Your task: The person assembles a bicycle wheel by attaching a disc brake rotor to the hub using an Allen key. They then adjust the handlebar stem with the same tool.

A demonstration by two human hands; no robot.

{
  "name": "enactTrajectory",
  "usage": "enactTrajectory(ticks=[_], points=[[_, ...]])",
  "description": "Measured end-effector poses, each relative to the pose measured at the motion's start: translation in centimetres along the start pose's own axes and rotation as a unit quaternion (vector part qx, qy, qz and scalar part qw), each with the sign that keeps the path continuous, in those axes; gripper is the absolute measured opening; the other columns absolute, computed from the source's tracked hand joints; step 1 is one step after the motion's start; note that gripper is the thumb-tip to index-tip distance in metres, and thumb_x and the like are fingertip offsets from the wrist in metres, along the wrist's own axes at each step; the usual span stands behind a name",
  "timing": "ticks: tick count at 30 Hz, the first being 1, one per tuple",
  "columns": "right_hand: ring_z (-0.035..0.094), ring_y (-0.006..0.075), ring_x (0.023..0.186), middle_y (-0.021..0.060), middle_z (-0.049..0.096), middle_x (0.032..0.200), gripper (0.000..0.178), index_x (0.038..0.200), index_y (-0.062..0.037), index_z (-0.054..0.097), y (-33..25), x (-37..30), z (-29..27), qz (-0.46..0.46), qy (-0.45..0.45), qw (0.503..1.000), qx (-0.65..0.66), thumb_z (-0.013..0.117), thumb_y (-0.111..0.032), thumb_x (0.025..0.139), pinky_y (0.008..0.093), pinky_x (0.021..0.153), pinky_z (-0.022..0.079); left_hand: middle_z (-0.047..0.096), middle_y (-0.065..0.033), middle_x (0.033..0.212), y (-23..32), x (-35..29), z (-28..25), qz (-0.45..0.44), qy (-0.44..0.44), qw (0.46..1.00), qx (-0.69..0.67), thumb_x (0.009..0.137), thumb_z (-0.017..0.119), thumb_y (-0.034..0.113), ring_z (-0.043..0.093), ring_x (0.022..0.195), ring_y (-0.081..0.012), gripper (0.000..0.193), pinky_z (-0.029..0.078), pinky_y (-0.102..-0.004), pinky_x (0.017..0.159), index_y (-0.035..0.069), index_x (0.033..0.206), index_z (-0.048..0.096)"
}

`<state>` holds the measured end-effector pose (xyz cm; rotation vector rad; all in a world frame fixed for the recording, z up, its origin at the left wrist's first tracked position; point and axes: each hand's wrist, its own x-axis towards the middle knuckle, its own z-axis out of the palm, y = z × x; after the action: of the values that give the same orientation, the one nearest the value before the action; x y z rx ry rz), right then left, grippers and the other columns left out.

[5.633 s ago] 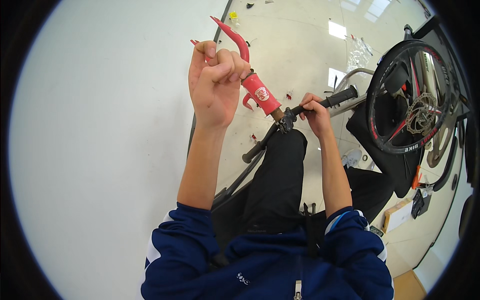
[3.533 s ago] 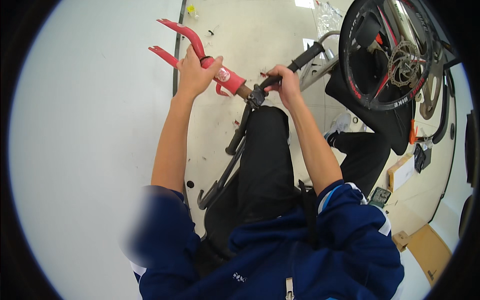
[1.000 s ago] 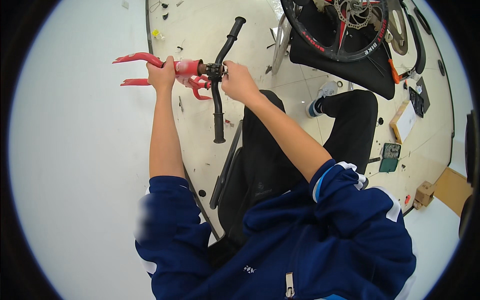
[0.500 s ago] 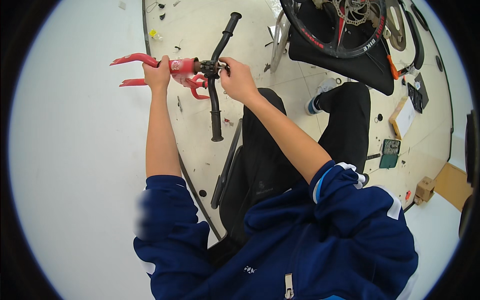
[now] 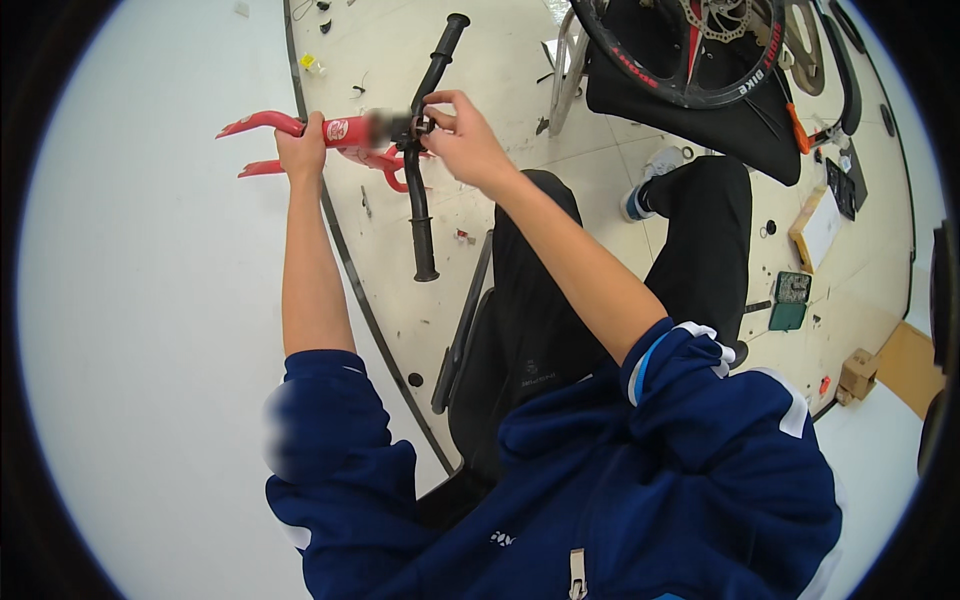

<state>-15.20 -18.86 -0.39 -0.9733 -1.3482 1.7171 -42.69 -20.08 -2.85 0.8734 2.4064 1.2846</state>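
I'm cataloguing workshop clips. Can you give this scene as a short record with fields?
Left hand: closed around the red fork
Right hand: fingers at the clamp; anything held is unclear
Black handlebar: crosswise to the red tube
Wheel: upper right, overlapping a black seat
Floor: open green case and cardboard box, on the right

Hands: 2, one left hand (image 5: 302, 148), one right hand (image 5: 462, 145). 1 red head tube (image 5: 342, 132), just right of the left hand's fingers; 2 red fork blades (image 5: 262, 120), left of those fingers. 1 black handlebar (image 5: 417, 190), near right hand's fingertips, with 2 rubber grips (image 5: 424, 252), one above, one below them. Right of the right hand's fingers: 1 bicycle wheel (image 5: 690, 97), 1 brake rotor (image 5: 722, 18), 1 sneaker (image 5: 662, 163), 1 orange handle (image 5: 798, 130), 1 open green case (image 5: 787, 316).
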Motion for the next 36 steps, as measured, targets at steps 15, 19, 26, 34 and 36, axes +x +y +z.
enactTrajectory(ticks=[15, 19, 26, 34, 36], points=[[0.065, 0.0332, 0.068, 0.02, 0.064, 0.072, 0.014, 0.106, 0.0008, 0.045, 0.9, -1.0, -1.7, -0.109, -0.024, 0.969, -0.22, 0.053, -0.009, 0.099, 0.0432, 0.066, 0.05, 0.063, -0.0159, 0.106, -0.5, 0.1, 0.1, 0.0, 0.001, 1.0, 0.022, 0.073, 0.073, 0.04, 0.062, 0.104, -0.0313, 0.061, 0.044, -0.0382, 0.098, -0.002, 0.112, 0.055], [0.059, 0.0428, 0.064, 0.0235, 0.061, 0.07, 0.017, 0.108, -0.0005, 0.047, 1.1, -0.9, -2.2, -0.138, -0.031, 0.937, -0.321, 0.053, -0.013, 0.099, 0.0484, 0.061, 0.044, 0.063, -0.0156, 0.106, -0.1, -0.1, 0.4, 0.002, 0.0, 1.0, 0.024, 0.073, 0.073, 0.041, 0.061, 0.104, -0.0313, 0.06, 0.044, -0.0382, 0.098, -0.002, 0.111, 0.055], [0.062, 0.0325, 0.057, 0.0177, 0.062, 0.065, 0.03, 0.088, 0.0002, 0.052, 0.8, -0.3, -2.4, -0.122, -0.053, 0.936, -0.325, 0.046, -0.025, 0.104, 0.0418, 0.057, 0.047, 0.063, -0.0158, 0.104, 0.0, -0.4, 0.4, 0.008, 0.001, 1.0, 0.021, 0.073, 0.074, 0.04, 0.062, 0.102, -0.0312, 0.059, 0.045, -0.0384, 0.096, -0.002, 0.109, 0.055], [0.054, 0.0153, 0.041, 0.0086, 0.06, 0.054, 0.053, 0.068, -0.0028, 0.054, 1.5, 1.0, -1.8, 0.08, -0.039, 0.994, -0.059, 0.041, -0.039, 0.104, 0.0303, 0.042, 0.042, 0.065, -0.0159, 0.099, 0.5, -1.2, 0.7, 0.034, 0.031, 0.998, 0.036, 0.073, 0.074, 0.038, 0.064, 0.095, -0.0318, 0.056, 0.047, -0.0391, 0.092, -0.001, 0.108, 0.056], [0.055, 0.0188, 0.048, 0.0107, 0.059, 0.057, 0.054, 0.068, 0.0004, 0.056, 1.2, 0.7, -1.8, 0.055, -0.018, 0.989, -0.139, 0.042, -0.038, 0.103, 0.0343, 0.051, 0.044, 0.064, -0.0149, 0.097, 0.8, -1.5, 0.5, 0.023, 0.025, 0.999, 0.035, 0.073, 0.074, 0.037, 0.064, 0.094, -0.0308, 0.054, 0.048, -0.0388, 0.091, -0.001, 0.107, 0.056]])
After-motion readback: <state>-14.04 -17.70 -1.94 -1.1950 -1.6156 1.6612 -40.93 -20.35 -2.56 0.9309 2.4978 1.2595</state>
